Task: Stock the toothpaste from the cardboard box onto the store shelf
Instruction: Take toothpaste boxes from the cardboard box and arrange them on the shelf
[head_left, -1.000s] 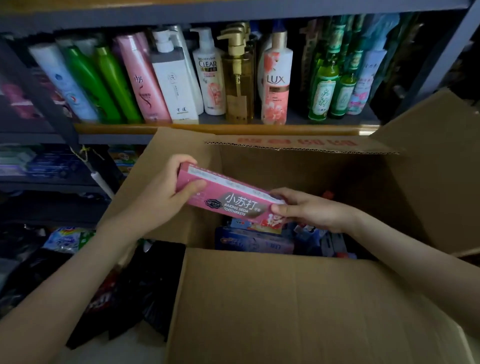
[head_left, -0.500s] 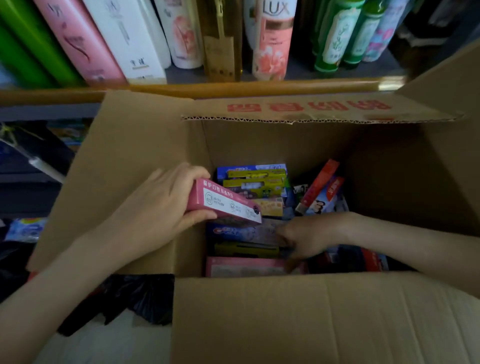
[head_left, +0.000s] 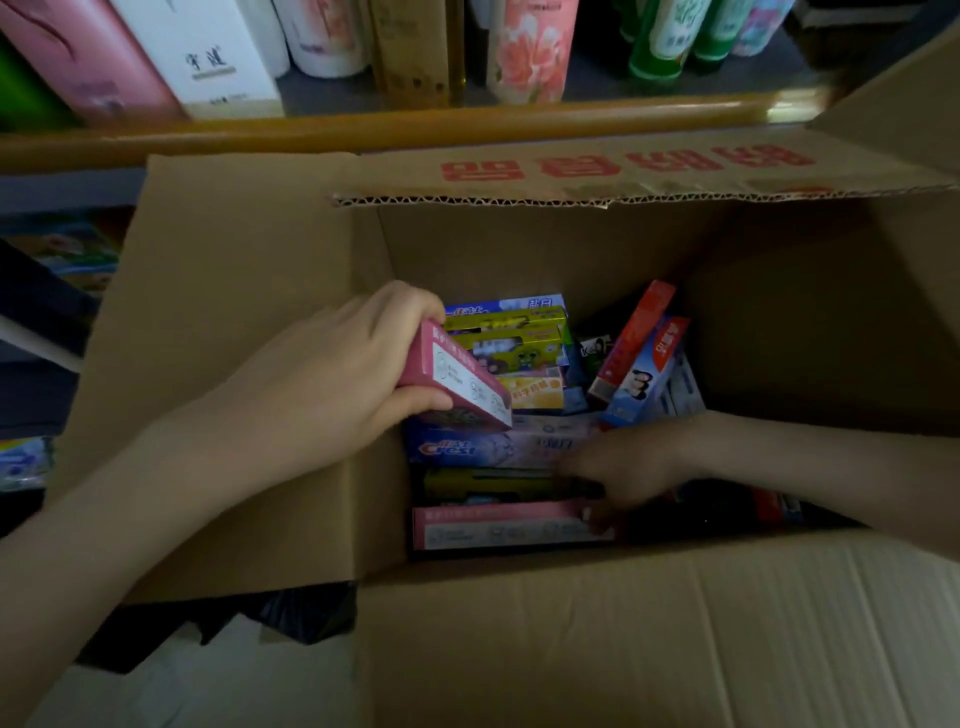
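Note:
An open cardboard box (head_left: 249, 332) fills the view, with several toothpaste cartons lying inside. My left hand (head_left: 332, 384) grips a pink toothpaste carton (head_left: 457, 384) by its end, held over the box's left side. My right hand (head_left: 618, 467) reaches deep into the box and its fingers close on the right end of a second pink carton (head_left: 498, 527) that lies flat along the near wall. A Crest carton (head_left: 488, 444) lies just behind that one. The fingertips of my right hand are in shadow.
The store shelf edge (head_left: 415, 130) runs right behind the box, with shampoo and lotion bottles (head_left: 208, 52) standing on it. A lower shelf (head_left: 62, 249) with boxed goods shows at the left. Dark bags (head_left: 291, 613) lie on the floor by the box's near left corner.
My right hand let go of the pink carton and went down into the box to a second pink carton. My left hand keeps the first carton. The view tilted down and closer.

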